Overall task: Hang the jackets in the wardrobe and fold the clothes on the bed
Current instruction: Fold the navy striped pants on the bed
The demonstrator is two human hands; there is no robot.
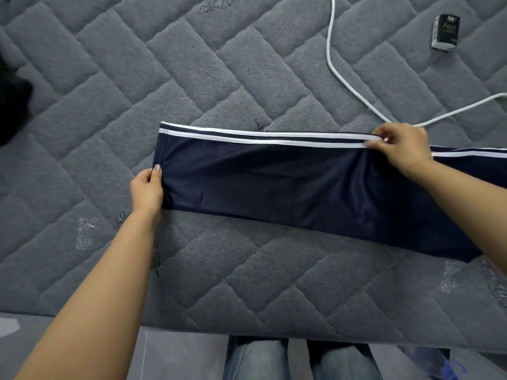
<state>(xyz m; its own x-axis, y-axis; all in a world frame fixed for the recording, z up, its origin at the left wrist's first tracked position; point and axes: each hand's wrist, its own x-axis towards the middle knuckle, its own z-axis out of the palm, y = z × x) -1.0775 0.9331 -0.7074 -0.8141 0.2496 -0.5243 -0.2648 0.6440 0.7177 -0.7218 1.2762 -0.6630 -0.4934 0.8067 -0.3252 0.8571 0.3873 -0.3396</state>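
Note:
Dark navy track pants [288,185] with white side stripes lie flat across the grey quilted mattress [170,78], running from the middle off the right edge of view. My left hand [146,189] grips the left end of the fabric, thumb on top. My right hand [400,146] pinches the striped upper edge near the right. The far right part of the pants is hidden by my right forearm and the frame edge.
A white cable [333,64] snakes over the mattress behind the pants. A small black and white box [445,32] stands at the back right. Something dark [12,105] lies at the left edge. The mattress's near edge meets the floor by my legs [299,360].

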